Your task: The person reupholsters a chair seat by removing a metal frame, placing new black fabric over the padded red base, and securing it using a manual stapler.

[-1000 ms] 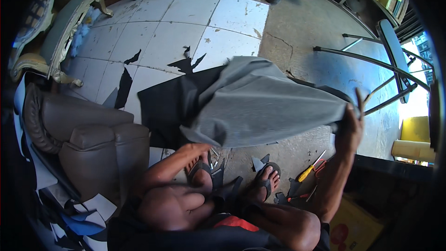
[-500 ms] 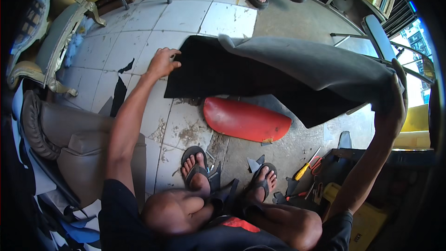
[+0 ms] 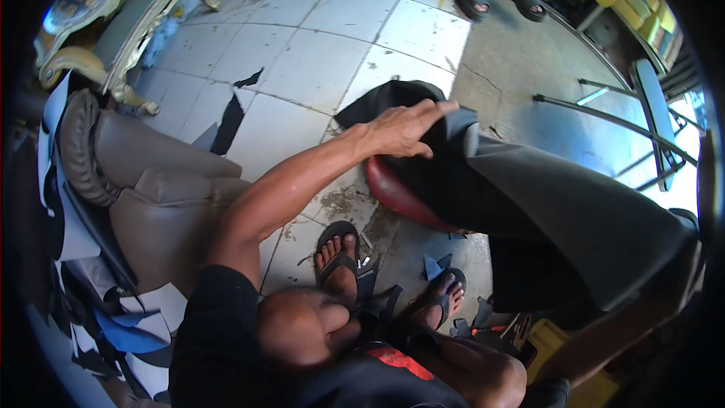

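A large sheet of dark material [image 3: 551, 219], black with a greyer face, lies draped across a red padded piece [image 3: 396, 193] on the floor, hiding much of it. My left hand [image 3: 404, 128] is open over the sheet's far part, fingers stretched out. At the right rim, my right hand [image 3: 683, 257] holds the raised end of the sheet, its fingers mostly hidden by the folds. My sandalled feet are just below the red piece.
Brown padded furniture [image 3: 162, 223] and cut scraps [image 3: 140, 332] are at my left, below an ornate chair [image 3: 117, 45]. A metal-framed seat [image 3: 653, 125] stands at the right. Another person's feet [image 3: 472, 4] are at the top. Small tools lie beside my right foot.
The sheet has dropped from being held spread above the red piece to lying over it. My left hand has moved rightward onto it; my right hand has moved down and outward with its end.
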The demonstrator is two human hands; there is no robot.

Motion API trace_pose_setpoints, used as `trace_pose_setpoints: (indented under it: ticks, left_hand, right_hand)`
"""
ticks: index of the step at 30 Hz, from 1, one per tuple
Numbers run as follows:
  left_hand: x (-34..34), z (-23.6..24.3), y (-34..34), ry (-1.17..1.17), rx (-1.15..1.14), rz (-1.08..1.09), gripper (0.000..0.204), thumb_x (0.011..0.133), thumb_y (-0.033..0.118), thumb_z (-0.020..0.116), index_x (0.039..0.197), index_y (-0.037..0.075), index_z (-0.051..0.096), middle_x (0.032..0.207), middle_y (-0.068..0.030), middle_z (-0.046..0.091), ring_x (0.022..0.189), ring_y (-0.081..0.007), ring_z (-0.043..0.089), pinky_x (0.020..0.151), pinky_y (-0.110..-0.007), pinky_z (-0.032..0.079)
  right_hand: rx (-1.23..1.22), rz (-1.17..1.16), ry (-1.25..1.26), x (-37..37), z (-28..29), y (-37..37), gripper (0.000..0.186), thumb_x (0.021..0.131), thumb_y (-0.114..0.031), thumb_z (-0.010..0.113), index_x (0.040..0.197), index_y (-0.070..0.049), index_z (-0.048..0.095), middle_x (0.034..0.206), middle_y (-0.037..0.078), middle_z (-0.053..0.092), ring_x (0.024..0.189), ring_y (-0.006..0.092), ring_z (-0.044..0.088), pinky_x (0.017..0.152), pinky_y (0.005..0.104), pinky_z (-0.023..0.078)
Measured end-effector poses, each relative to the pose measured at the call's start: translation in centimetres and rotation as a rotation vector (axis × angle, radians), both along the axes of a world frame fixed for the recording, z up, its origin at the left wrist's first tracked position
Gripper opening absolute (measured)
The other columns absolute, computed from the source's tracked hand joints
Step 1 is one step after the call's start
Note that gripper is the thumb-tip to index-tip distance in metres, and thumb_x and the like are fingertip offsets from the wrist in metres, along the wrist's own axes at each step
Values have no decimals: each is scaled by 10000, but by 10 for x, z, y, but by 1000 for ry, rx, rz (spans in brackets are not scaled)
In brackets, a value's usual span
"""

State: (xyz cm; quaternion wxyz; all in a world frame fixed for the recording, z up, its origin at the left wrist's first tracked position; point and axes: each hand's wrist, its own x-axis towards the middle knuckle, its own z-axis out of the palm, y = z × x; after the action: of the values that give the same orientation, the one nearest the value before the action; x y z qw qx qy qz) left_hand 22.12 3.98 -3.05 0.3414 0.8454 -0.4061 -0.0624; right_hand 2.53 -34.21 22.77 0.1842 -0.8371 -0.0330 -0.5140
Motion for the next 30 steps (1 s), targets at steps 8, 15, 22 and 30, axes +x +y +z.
trace_pose_setpoints:
  ticks: [8,15,22,30]
  left_hand:
    - [8,-25,-5,76,220,-77,498,899,356,758,1312,95,663,1309,-178,669,1064,-443,685,923,-516,560]
    - [-78,-6,-58,30,-115,29,886,902,363,824,1504,-95,364,1449,-320,451,1422,-498,418,1154,-549,416]
    - [-157,37,-105,-77,-753,43,679,889,239,833,1402,-38,485,1380,-242,496,1229,-335,535,1047,-458,454]
    - [-38,64,-100,-65,-598,458,768,888,453,861,1323,-107,567,1323,-284,618,1200,-371,618,1074,-460,458]
  right_hand:
    - [287,378,98,16,22,2,579,1021,-441,602,1390,4,617,1161,234,707,987,354,710,860,419,600]
    - [830,319,-11,17,28,77,812,990,-692,456,1439,-28,582,1310,297,664,1141,406,698,1073,500,537]
    - [427,789,449,65,22,91,495,974,-251,606,1362,50,543,1199,233,680,1020,317,715,929,417,561]
    - [301,667,399,99,65,125,277,971,-197,603,1043,61,675,921,197,735,781,285,749,700,392,602]
